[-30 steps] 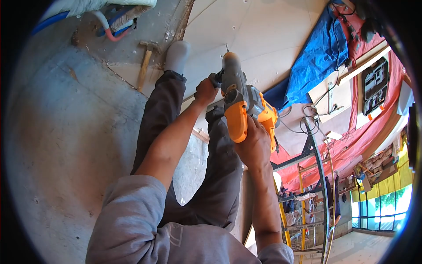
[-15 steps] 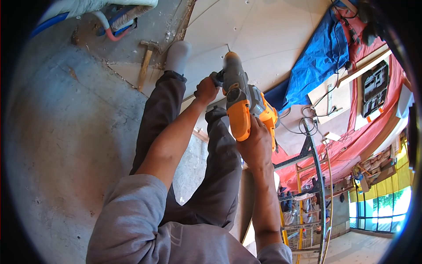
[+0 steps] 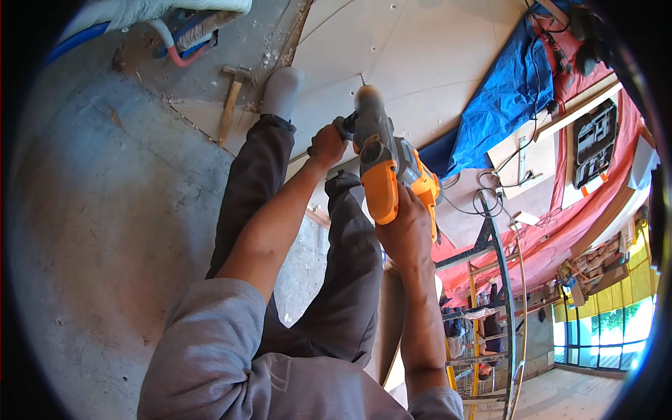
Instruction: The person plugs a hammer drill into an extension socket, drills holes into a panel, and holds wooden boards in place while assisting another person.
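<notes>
An orange and grey power drill (image 3: 381, 157) points away from me, its thin bit standing over the pale board (image 3: 413, 52). My left hand (image 3: 327, 145) is wrapped round the black side handle near the drill's front. Around the rear grip, beside the orange housing, my right hand (image 3: 409, 227) is closed; part of its fingers is hidden behind the tool. The bit's tip shows against the board, and whether it touches the surface I cannot tell.
A hammer (image 3: 231, 105) lies left of my foot. Wrapped pipes (image 3: 140, 14) are at the upper left. To the right are a blue tarp (image 3: 490, 105), a looped cable, an open tool case (image 3: 595, 143), red sheeting and a metal frame (image 3: 500, 266). People show beyond the frame.
Both hands keep their hold on the drill, which has shifted only slightly. Beyond the metal frame, a person's position has changed.
</notes>
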`<state>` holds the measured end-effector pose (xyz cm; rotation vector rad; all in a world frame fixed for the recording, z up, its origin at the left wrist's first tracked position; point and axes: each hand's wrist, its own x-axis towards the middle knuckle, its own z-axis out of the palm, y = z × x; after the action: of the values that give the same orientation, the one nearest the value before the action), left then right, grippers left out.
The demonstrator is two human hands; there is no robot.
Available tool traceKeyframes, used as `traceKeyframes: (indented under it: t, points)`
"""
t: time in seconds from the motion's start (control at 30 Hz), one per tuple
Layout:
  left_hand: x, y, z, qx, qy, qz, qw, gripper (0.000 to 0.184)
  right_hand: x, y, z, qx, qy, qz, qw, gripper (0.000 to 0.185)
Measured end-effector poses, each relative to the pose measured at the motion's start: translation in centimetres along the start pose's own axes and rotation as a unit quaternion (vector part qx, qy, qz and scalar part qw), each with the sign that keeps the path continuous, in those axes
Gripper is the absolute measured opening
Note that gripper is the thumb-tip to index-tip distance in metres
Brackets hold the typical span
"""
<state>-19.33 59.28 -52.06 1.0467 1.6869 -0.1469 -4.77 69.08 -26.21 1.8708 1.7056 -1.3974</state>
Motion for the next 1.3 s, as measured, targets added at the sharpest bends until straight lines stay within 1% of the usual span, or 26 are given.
traceKeyframes:
  t: [0.13, 0.17, 0.27, 0.33, 0.43, 0.5, 0.63, 0.73, 0.83, 1.03, 1.1, 1.2, 1.23, 1.3]
  points:
    - [1.4, 0.6, -0.9, -0.004, -0.001, -0.006, 1.000, 0.025, 2.0, -0.8, -1.0, 0.018, -0.002, 0.010, 1.000, 0.022]
    - [1.5, 0.6, -0.9, -0.007, -0.001, -0.004, 1.000, 0.025, 2.5, -1.2, -1.3, 0.015, 0.025, -0.002, 1.000, 0.017]
    - [1.8, 1.0, -0.8, -0.017, 0.001, -0.007, 1.000, 0.028, 3.4, -1.8, -2.2, -0.013, -0.013, 0.020, 1.000, 0.018]
    - [1.8, 1.4, -1.0, -0.023, 0.003, -0.021, 1.000, 0.030, 3.9, -1.9, -2.2, -0.007, -0.002, 0.016, 1.000, 0.019]
    - [2.6, 1.0, -1.2, -0.004, -0.047, -0.039, 0.998, 0.033, 4.5, -1.3, -2.1, 0.011, -0.012, 0.013, 1.000, 0.020]
    - [2.7, 0.7, -0.8, -0.004, -0.050, -0.043, 0.998, 0.034, 4.5, -1.1, -2.0, 0.022, -0.015, 0.013, 1.000, 0.024]
    - [2.6, 1.3, -1.0, -0.008, -0.064, -0.060, 0.996, 0.036, 4.8, -1.1, -2.6, -0.003, -0.010, -0.002, 1.000, 0.026]
    - [2.9, 0.7, -0.1, -0.011, -0.023, -0.037, 0.999, 0.030, 5.0, -1.2, -2.9, -0.020, -0.014, -0.003, 1.000, 0.026]
    - [2.8, 0.7, -0.1, -0.021, -0.006, -0.020, 1.000, 0.030, 5.2, -1.0, -2.8, -0.017, -0.005, 0.002, 1.000, 0.026]
    - [2.4, 1.2, -0.1, -0.026, -0.013, -0.028, 0.999, 0.029, 4.9, -0.8, -3.1, -0.018, 0.000, -0.004, 1.000, 0.024]
    - [2.2, 1.1, -0.2, -0.019, -0.017, -0.008, 1.000, 0.029, 4.7, -1.2, -3.5, -0.032, -0.009, 0.009, 0.999, 0.023]
    - [2.9, 1.2, -0.3, -0.034, -0.001, 0.016, 0.999, 0.028, 5.0, -0.3, -2.8, -0.002, 0.012, -0.004, 1.000, 0.022]
    - [2.5, 0.9, -0.1, -0.042, 0.000, 0.017, 0.999, 0.028, 4.9, -0.2, -2.8, -0.008, 0.019, -0.020, 1.000, 0.022]
    - [2.5, 0.3, 0.0, -0.033, -0.034, -0.013, 0.999, 0.033, 4.7, -0.7, -2.4, -0.022, 0.010, -0.019, 1.000, 0.017]
